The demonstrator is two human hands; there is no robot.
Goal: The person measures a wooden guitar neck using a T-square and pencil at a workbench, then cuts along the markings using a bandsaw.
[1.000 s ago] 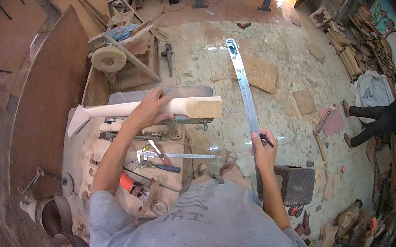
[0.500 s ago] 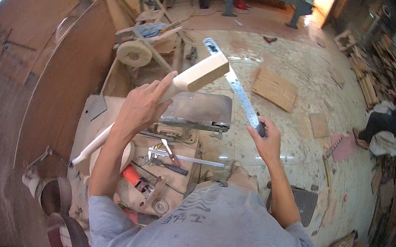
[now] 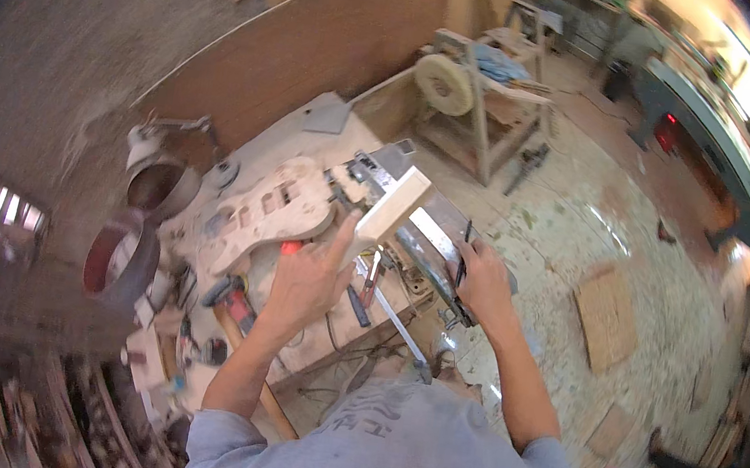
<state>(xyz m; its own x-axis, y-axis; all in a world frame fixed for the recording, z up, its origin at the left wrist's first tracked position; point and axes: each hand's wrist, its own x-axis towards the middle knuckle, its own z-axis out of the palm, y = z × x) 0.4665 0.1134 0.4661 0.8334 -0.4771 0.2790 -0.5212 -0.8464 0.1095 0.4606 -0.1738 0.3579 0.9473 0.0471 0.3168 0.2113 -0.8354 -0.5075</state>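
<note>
The fingers (image 3: pixel 345 241) of the left hand (image 3: pixel 311 275) are closed about a pale wooden piece (image 3: pixel 395 206), the index finger laid along it; its squared end projects beyond the fingertips, tilted up toward the right hand (image 3: pixel 482 284). The right fingers pinch a dark pen (image 3: pixel 464 253), which stands roughly upright beside the thumb. A metal rule (image 3: pixel 433 232) runs from these fingers toward the upper left, passing behind the wooden piece; whether rule and wood touch cannot be told.

Just below and between the two sets of fingers, as one looks down, a caliper (image 3: pixel 395 320), red-handled pliers (image 3: pixel 372 274) and a dark-handled tool (image 3: pixel 358 308) lie on the surface (image 3: pixel 285 139). Beneath the rule, near the right fingers, sits a grey metal machine (image 3: pixel 440 207). To the left of the left fingers lies a guitar-shaped wooden body (image 3: pixel 279 207) with cut-out recesses, and below it a red and grey power tool (image 3: pixel 238 306).

Farther from the left fingers, at the far left, stand two wide curved bands (image 3: pixel 121 259). Well beyond both hands are a pale round wheel (image 3: pixel 444 84) on a wooden frame (image 3: pixel 483 133) and a blue cloth (image 3: pixel 500 64). Well to the right of the right fingers, a flat board (image 3: pixel 606 316) lies on the floor (image 3: pixel 544 242).
</note>
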